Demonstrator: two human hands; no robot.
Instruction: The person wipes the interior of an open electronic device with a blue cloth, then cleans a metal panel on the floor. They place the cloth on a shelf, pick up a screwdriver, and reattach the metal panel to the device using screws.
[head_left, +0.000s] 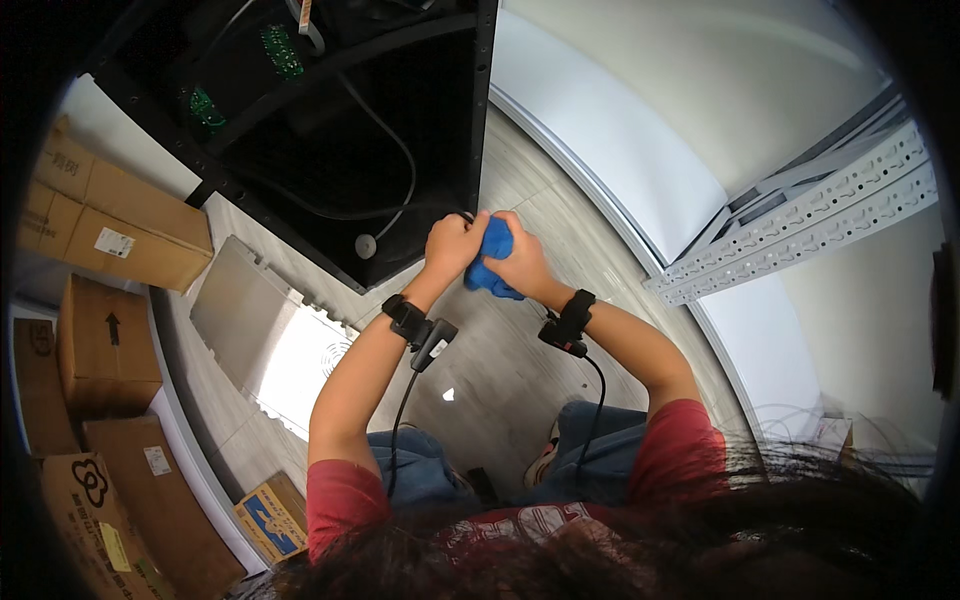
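Note:
A crumpled blue cloth (496, 244) is bunched between my two hands, just off the lower right corner of a black metal cabinet (442, 150). My right hand (526, 261) grips the cloth from the right, thumb pressed into its folds. From the left, my left hand (454, 244) is closed against it, with its thumb on the cloth's upper edge. A black cable (352, 216) runs out of the open cabinet to the top of my left hand; whether the fingers hold it is hidden. Inside the cabinet, a thin grey cable (411, 169) leads down to a small round disc (365, 246).
Green circuit boards (282, 52) show inside the cabinet. A grey metal panel (251, 300) lies on the floor at left, beyond which stand several cardboard boxes (112, 345). White perforated rails (802, 214) lean at right by white panels (600, 135). Black wrist devices (564, 326) trail cables.

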